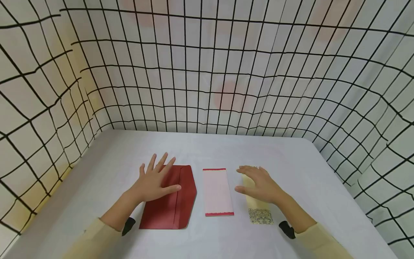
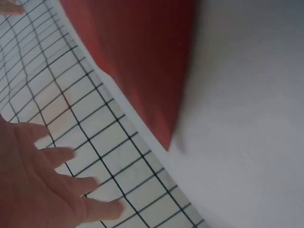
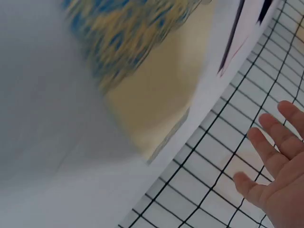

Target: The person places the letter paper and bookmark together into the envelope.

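Note:
My left hand hovers with spread fingers over a red envelope, whose pointed flap faces right. In the left wrist view the fingers are extended beside the red envelope, holding nothing. My right hand is above a yellow paper slip with a patterned lower band, covering its middle in the head view. The right wrist view shows its fingers apart and the palm bare, near the slip. Between the hands lies a pale pink rectangular packet with red strips at both ends.
The things lie on a white-covered table. White walls with a black grid rise at the back and both sides. A black band sits at my left wrist and another black band at my right.

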A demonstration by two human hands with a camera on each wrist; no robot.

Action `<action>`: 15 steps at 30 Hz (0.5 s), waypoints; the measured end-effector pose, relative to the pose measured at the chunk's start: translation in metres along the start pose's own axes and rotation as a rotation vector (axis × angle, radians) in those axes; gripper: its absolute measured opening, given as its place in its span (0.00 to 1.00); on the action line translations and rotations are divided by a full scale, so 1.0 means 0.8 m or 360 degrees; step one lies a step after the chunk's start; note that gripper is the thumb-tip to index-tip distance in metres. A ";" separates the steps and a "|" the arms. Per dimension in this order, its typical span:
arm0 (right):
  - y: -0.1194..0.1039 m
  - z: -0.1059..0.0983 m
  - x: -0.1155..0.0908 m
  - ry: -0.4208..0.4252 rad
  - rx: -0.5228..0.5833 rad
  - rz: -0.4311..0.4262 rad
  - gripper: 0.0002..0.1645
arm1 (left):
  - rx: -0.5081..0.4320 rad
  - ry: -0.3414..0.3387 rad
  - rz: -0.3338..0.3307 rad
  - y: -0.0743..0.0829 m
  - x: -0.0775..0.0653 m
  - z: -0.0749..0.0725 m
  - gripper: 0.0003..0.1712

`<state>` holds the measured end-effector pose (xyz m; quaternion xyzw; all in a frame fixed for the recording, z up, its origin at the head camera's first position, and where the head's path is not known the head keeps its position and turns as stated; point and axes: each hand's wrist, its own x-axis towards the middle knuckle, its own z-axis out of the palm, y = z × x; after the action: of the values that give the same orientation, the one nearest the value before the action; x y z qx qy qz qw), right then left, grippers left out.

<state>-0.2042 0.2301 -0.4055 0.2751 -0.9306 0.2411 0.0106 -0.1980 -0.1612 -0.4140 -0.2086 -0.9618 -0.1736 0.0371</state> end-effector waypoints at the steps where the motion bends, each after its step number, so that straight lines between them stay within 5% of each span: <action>1: -0.002 0.004 0.002 0.0002 0.0031 0.0004 0.39 | -0.0025 -0.0026 -0.0031 0.003 0.001 0.001 0.56; 10: -0.027 0.031 0.024 0.0028 0.0494 0.0083 0.32 | -0.0114 -0.0243 -0.0437 0.025 0.003 0.004 0.48; 15: -0.039 0.043 0.033 0.0063 0.0708 0.0100 0.24 | -0.0047 -0.0299 -0.0534 0.031 0.003 0.008 0.43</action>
<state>-0.2068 0.1780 -0.4177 0.2367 -0.8622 0.4461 -0.0398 -0.1902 -0.1367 -0.4116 -0.0609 -0.9797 -0.1711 -0.0854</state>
